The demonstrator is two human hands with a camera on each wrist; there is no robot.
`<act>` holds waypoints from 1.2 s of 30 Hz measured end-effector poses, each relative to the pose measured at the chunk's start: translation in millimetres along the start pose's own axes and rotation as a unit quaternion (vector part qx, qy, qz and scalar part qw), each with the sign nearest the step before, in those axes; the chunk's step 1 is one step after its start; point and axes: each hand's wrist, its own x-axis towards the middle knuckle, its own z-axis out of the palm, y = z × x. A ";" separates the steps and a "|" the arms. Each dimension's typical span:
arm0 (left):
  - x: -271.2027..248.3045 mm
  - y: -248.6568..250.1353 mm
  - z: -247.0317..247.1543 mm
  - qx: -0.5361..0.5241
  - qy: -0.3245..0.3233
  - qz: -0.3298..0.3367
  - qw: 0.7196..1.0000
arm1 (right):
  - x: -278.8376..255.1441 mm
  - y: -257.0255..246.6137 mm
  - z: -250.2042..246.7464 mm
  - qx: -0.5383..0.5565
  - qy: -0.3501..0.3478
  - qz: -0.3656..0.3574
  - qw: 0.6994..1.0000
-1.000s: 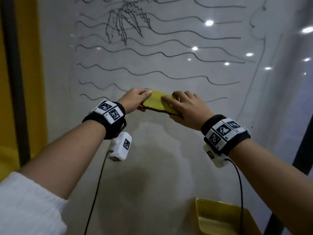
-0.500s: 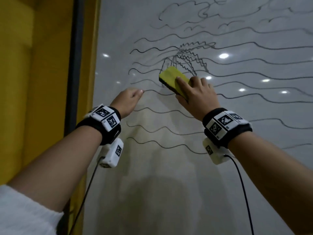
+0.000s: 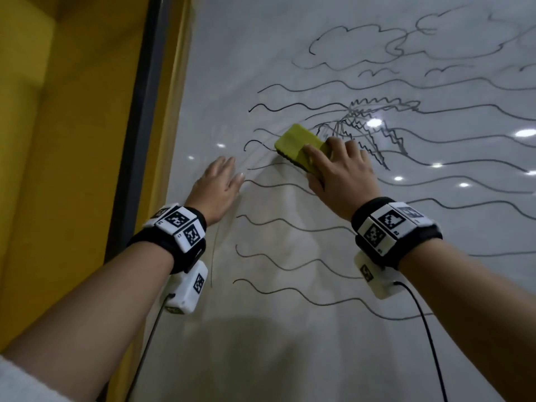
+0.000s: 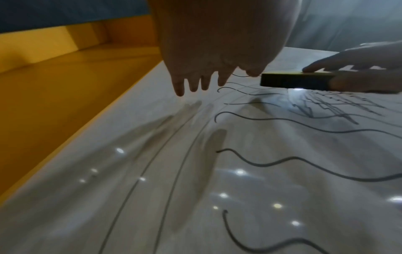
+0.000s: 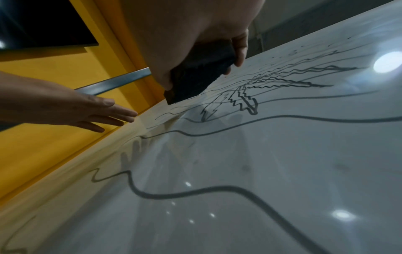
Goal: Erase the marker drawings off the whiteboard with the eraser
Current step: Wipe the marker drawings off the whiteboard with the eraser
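Observation:
A yellow eraser (image 3: 298, 146) with a dark felt underside (image 5: 195, 80) lies against the whiteboard (image 3: 290, 329), just left of a zigzag scribble (image 3: 374, 132). My right hand (image 3: 336, 172) grips the eraser, thumb on one edge and fingers on the other. Black wavy marker lines (image 3: 290, 230) run across the board, with cloud outlines (image 3: 362, 44) higher up. My left hand (image 3: 220, 184) is held flat with straight fingers near the board's left edge, holding nothing; in the left wrist view its fingertips (image 4: 195, 84) hover just off the surface.
A yellow wall (image 3: 58, 140) and a dark vertical frame strip (image 3: 136, 140) border the whiteboard on the left. Ceiling lights reflect as bright spots (image 3: 374, 122) on the glossy board. Cables (image 3: 429, 343) hang from both wrist cameras.
The left hand let go of the eraser and moved to the board's left side. The right hand carried the eraser up to the left of the zigzag scribble. My view tilted up and left.

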 end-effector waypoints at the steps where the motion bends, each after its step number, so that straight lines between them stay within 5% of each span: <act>1: 4.1 -2.8 -2.2 0.005 0.008 -0.010 1.000 | 2.6 4.3 0.2 -0.001 0.007 -0.001 1.000; 9: 27.4 -21.8 -4.6 0.084 -0.021 -0.043 0.995 | 31.6 17.2 6.3 0.008 0.064 -0.041 0.997; 20: 52.0 -27.4 -11.1 0.130 -0.031 0.004 0.991 | 111.7 -20.2 13.8 0.016 -0.008 0.142 0.990; 27: 52.7 -34.2 -5.1 0.116 -0.036 0.019 0.992 | 104.2 -46.6 26.5 -0.034 -0.070 0.060 0.995; 32: 50.1 -41.4 -1.8 0.138 -0.044 0.036 0.989 | 107.6 -40.4 21.8 -0.010 -0.068 0.150 0.986; 36: 50.7 -44.1 -3.1 0.131 -0.044 0.042 0.989 | 100.4 -56.4 32.1 -0.039 -0.097 0.088 0.991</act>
